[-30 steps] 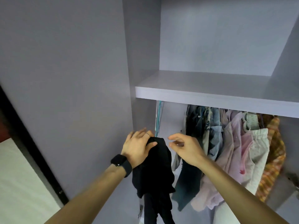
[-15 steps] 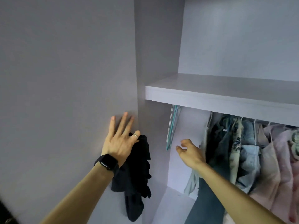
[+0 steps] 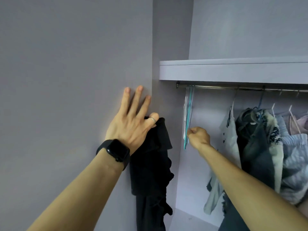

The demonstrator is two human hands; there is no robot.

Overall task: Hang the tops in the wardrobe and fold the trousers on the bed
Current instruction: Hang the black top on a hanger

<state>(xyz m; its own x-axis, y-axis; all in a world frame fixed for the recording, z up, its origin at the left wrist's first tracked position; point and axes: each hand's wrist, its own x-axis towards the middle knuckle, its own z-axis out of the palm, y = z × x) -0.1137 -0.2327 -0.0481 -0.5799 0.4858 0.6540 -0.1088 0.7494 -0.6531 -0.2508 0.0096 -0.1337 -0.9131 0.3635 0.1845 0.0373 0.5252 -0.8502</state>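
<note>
Nearest, the left hand (image 3: 131, 124), a black watch (image 3: 115, 151) on its wrist, lies with three fingers straight against a flat grey panel (image 3: 75, 80). Its grip is clamped on the black top (image 3: 150, 160): the ringed finger curls over the upper edge of the cloth and pins it. The top hangs limp from that one point, bunched on itself, down along the panel's edge and out of the bottom of the view.

It looks light, soft and without any stiffness, so it should take whatever shape the hold gives it. Held by one bunch it will likely twist, and thin fabric could slide off a smooth hanger. The best hold for hanging is probably the neckline or the shoulder seams, though I cannot tell where they lie in the bunch.

Further in, the right hand (image 3: 198, 136) has its grip closed in a pinch on the empty hangers (image 3: 188, 114), teal and white, which hang close together at the left end of the rail (image 3: 233, 88). Beyond, to the right, other clothes (image 3: 258, 147) hang on the same rail beneath the shelf (image 3: 233, 70).
</note>
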